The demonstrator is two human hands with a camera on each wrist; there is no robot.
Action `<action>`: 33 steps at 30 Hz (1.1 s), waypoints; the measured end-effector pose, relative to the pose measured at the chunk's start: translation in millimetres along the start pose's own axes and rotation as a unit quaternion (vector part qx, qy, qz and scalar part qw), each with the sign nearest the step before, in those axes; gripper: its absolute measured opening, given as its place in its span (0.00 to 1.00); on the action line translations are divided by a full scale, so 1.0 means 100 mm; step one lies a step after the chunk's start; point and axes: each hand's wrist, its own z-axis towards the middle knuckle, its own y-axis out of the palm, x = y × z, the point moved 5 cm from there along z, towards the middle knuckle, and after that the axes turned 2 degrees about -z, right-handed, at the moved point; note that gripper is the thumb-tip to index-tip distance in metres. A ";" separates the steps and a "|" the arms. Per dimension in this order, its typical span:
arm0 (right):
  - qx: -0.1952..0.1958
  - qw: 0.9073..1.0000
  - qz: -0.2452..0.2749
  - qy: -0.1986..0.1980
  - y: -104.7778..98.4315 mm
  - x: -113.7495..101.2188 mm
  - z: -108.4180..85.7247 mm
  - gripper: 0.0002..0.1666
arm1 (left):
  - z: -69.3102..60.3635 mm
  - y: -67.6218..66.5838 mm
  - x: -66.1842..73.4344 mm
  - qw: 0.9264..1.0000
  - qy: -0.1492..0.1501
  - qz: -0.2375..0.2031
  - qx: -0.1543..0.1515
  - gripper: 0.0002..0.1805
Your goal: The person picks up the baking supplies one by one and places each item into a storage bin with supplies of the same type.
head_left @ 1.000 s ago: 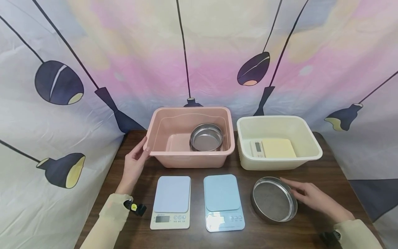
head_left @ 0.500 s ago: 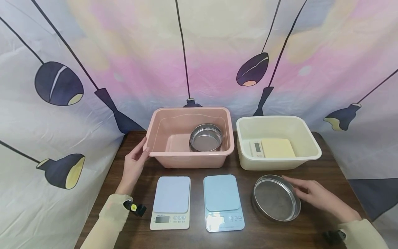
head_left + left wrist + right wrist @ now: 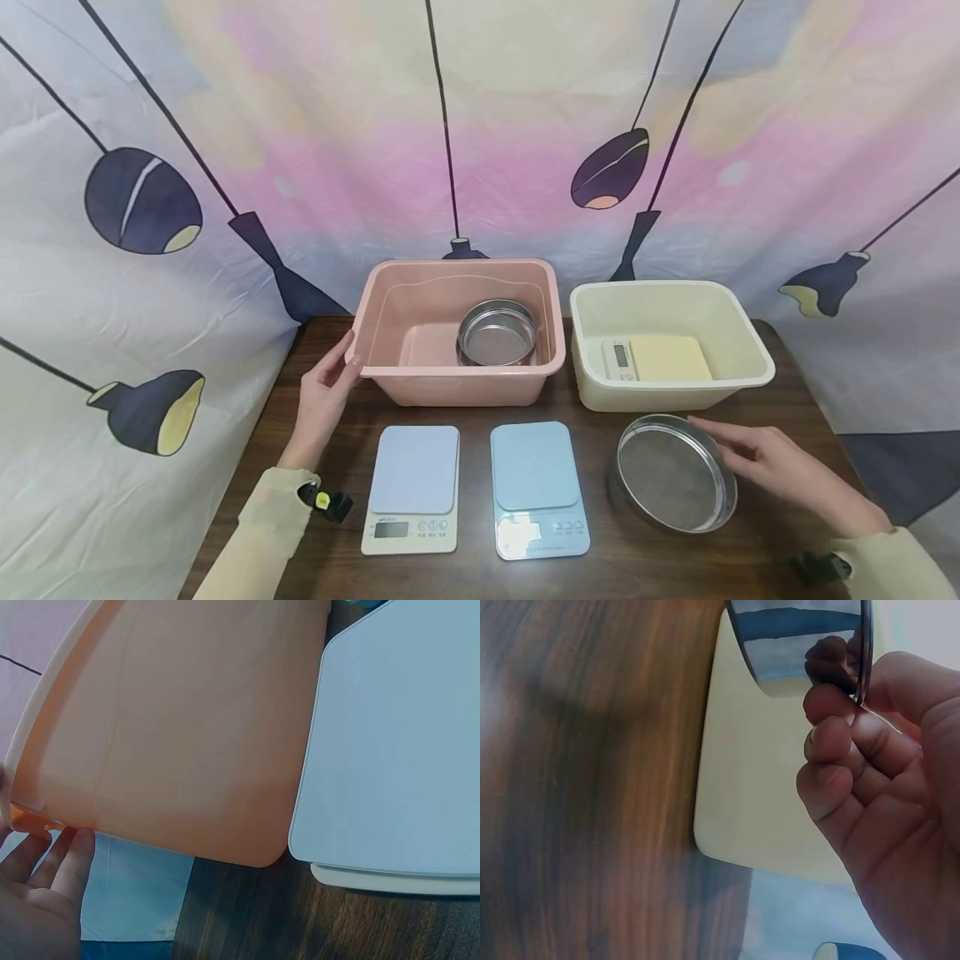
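The right hand (image 3: 768, 467) grips a round metal sieve (image 3: 671, 475) by its right rim, pinched between thumb and curled fingers. The sieve is at the near right, just in front of the cream tub (image 3: 667, 397) and right of the blue scale (image 3: 536, 467); it is held slightly tilted. The left hand (image 3: 321, 404) holds the rim of the pink tub (image 3: 457, 387) at its near left corner, thumb and fingers on either side.

A second sieve (image 3: 498, 337) sits in the right half of the pink tub. A scale with a pale yellow plate (image 3: 670, 358) lies inside the cream tub. A white scale (image 3: 415, 471) rests on the wooden table (image 3: 476, 575), left of the blue one.
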 end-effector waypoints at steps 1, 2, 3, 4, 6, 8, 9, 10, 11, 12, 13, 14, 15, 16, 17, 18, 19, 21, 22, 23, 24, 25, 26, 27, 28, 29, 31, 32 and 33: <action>0.001 1.000 0.000 0.002 -0.02 -0.01 0.01 0.34 | 0.00 0.00 0.00 1.000 0.000 0.000 0.000 0.27; 0.001 1.000 0.000 0.005 -0.04 -0.02 0.01 0.34 | 0.00 0.00 0.00 1.000 0.000 0.001 0.001 0.27; -0.001 1.000 0.001 0.009 -0.05 -0.02 0.02 0.34 | 0.00 0.00 0.00 1.000 0.000 0.001 0.001 0.27; -0.001 1.000 0.002 0.011 -0.07 -0.04 0.02 0.33 | 0.00 0.00 0.00 1.000 0.000 0.003 0.001 0.27; 0.000 1.000 0.002 0.011 -0.10 -0.06 0.03 0.33 | 0.00 0.00 0.00 1.000 0.001 0.006 0.001 0.27; 0.005 1.000 0.003 0.007 -0.14 -0.08 0.04 0.33 | 0.00 -0.01 0.00 1.000 0.000 0.006 0.002 0.27; 0.006 1.000 0.004 0.007 -0.15 -0.08 0.05 0.33 | 0.00 -0.01 0.00 1.000 -0.001 0.006 0.002 0.27; 0.009 1.000 0.002 0.005 -0.17 -0.10 0.06 0.32 | 0.00 -0.01 0.00 1.000 -0.001 0.007 0.003 0.27; 0.008 1.000 0.000 0.004 -0.18 -0.11 0.07 0.32 | 0.00 -0.01 0.00 1.000 -0.001 0.006 0.003 0.27; 0.010 1.000 -0.001 0.003 -0.20 -0.11 0.07 0.32 | 0.00 -0.01 0.00 1.000 -0.001 0.006 0.002 0.27; 0.012 1.000 -0.002 0.001 -0.21 -0.12 0.08 0.33 | 0.00 -0.01 0.00 1.000 -0.002 0.006 0.002 0.27; 0.014 1.000 -0.003 -0.001 -0.22 -0.12 0.09 0.33 | 0.00 -0.01 0.00 1.000 -0.002 0.005 0.001 0.27; 0.018 1.000 -0.006 -0.005 -0.23 -0.13 0.10 0.33 | 0.00 -0.01 0.00 1.000 -0.002 0.005 0.000 0.27; 0.022 1.000 -0.009 -0.010 -0.24 -0.14 0.10 0.33 | 0.00 -0.01 0.01 1.000 -0.001 0.005 -0.001 0.27; 0.025 1.000 -0.011 -0.015 -0.25 -0.14 0.11 0.34 | 0.00 -0.01 0.01 1.000 -0.002 0.005 -0.002 0.27; 0.030 0.999 -0.013 -0.021 -0.27 -0.15 0.12 0.34 | 0.00 -0.01 0.01 1.000 -0.002 0.006 -0.002 0.27; 0.032 0.999 -0.017 -0.024 -0.28 -0.16 0.14 0.34 | 0.00 -0.01 0.01 1.000 -0.003 0.005 -0.002 0.27; 0.029 0.999 -0.021 -0.023 -0.30 -0.17 0.16 0.34 | -0.01 -0.01 0.02 1.000 -0.004 0.009 -0.001 0.27; 0.028 0.999 -0.023 -0.022 -0.32 -0.18 0.17 0.35 | -0.01 -0.01 0.02 1.000 -0.004 0.010 -0.002 0.27; 0.028 0.999 -0.025 -0.020 -0.33 -0.19 0.19 0.34 | -0.01 -0.01 0.02 1.000 -0.004 0.012 -0.002 0.27; 0.027 0.999 -0.028 -0.019 -0.35 -0.20 0.20 0.34 | -0.01 -0.01 0.02 1.000 -0.005 0.013 -0.002 0.27; 0.025 0.999 -0.031 -0.019 -0.36 -0.20 0.22 0.35 | -0.01 -0.01 0.02 1.000 -0.005 0.013 -0.001 0.27; 0.026 0.999 -0.032 -0.020 -0.37 -0.21 0.23 0.34 | -0.01 -0.01 0.02 1.000 -0.005 0.013 -0.001 0.27; 0.027 0.999 -0.032 -0.020 -0.38 -0.22 0.24 0.34 | -0.01 0.00 0.02 1.000 -0.006 0.012 -0.001 0.27; 0.029 0.999 -0.032 -0.021 -0.40 -0.23 0.26 0.34 | -0.01 0.00 0.02 1.000 -0.006 0.010 0.001 0.27; 0.031 0.999 -0.034 -0.022 -0.41 -0.24 0.27 0.34 | -0.01 0.00 0.02 1.000 -0.007 0.009 0.003 0.27; 0.033 0.998 -0.037 -0.030 -0.43 -0.25 0.31 0.34 | -0.01 0.00 0.02 1.000 -0.008 0.006 0.007 0.27; 0.035 0.998 -0.037 -0.033 -0.44 -0.26 0.33 0.34 | -0.01 0.01 0.01 1.000 -0.009 0.005 0.008 0.27; 0.035 0.998 -0.037 -0.035 -0.44 -0.27 0.34 0.34 | -0.01 0.01 0.01 1.000 -0.009 0.002 0.009 0.27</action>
